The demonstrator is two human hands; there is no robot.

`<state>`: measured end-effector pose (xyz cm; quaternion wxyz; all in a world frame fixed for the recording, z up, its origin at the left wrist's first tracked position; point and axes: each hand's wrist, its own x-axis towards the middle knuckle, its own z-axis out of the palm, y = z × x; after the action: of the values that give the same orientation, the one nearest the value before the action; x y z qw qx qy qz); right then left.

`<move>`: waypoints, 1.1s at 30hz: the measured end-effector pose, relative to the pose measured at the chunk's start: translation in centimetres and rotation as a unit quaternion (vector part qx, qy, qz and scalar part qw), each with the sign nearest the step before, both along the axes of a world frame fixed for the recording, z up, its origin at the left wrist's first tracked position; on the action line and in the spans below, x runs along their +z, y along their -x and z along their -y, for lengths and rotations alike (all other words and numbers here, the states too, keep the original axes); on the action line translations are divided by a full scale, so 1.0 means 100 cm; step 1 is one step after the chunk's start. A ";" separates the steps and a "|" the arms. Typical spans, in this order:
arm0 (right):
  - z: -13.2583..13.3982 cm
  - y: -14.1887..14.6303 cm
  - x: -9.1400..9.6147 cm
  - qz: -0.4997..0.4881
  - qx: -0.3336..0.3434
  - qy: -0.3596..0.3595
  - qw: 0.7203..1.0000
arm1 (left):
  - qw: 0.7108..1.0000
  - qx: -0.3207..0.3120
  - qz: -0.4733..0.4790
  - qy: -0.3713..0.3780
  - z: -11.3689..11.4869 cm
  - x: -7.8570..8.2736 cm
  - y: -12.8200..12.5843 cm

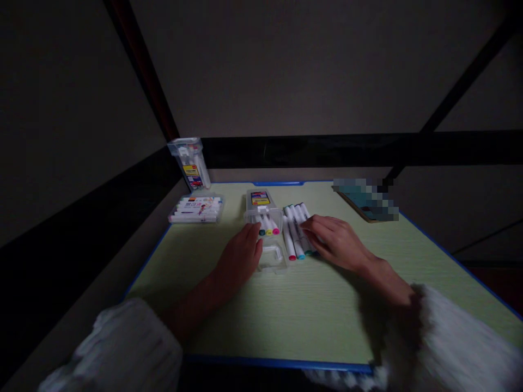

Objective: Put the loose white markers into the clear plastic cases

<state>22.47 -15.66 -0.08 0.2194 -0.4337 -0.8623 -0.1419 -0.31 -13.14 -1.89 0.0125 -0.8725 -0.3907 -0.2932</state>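
A clear plastic marker box (pixel 261 209) lies open on the light green table (pixel 310 310), with three markers inside showing teal, yellow and pink caps. Its clear lid (pixel 273 257) lies flat in front of it. My left hand (pixel 241 256) rests against the left side of the box and lid, fingers curled at the edge. Several loose white markers (pixel 295 231) lie in a row to the right of the box. My right hand (pixel 337 239) lies palm down over the right end of that row, fingers bent on the markers.
A flat clear case of markers (pixel 196 209) lies at the table's back left. Another clear marker box (pixel 191 163) stands upright in the back left corner. A dark flat object (pixel 365 201), partly blurred, lies at the back right. Walls close in behind.
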 end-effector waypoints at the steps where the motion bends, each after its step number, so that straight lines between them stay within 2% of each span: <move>1: -0.002 -0.002 0.000 -0.006 -0.022 0.009 1.000 | 1.000 -0.001 0.002 0.000 0.000 0.000 0.000; 3: -0.005 -0.005 -0.001 -0.028 -0.085 0.036 0.995 | 1.000 0.000 0.001 0.001 0.000 0.001 0.000; 6: -0.011 -0.011 -0.003 -0.054 -0.200 0.090 0.974 | 1.000 -0.003 0.000 -0.003 0.001 0.001 -0.001; 10: -0.018 -0.019 -0.010 -0.033 -0.272 0.160 0.948 | 1.000 -0.011 0.004 -0.022 0.000 0.000 -0.001; 13: -0.023 -0.022 -0.016 -0.049 -0.273 0.194 0.941 | 0.999 -0.024 0.013 -0.046 0.001 0.000 0.000; 21: -0.025 -0.022 -0.018 -0.077 -0.270 0.217 0.935 | 0.985 -0.080 0.072 -0.134 0.007 0.003 0.002; 24: -0.026 -0.022 -0.018 -0.078 -0.272 0.231 0.931 | 0.979 -0.100 0.095 -0.150 0.007 0.004 0.002; 33: -0.028 -0.024 -0.026 -0.061 -0.287 0.241 0.925 | 0.972 -0.103 0.133 -0.166 0.006 0.002 0.002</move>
<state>24.87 -12.86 -2.69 0.1106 -0.7103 -0.6940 0.0405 -0.48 -13.73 -1.64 0.0751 -0.8467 -0.2427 -0.4675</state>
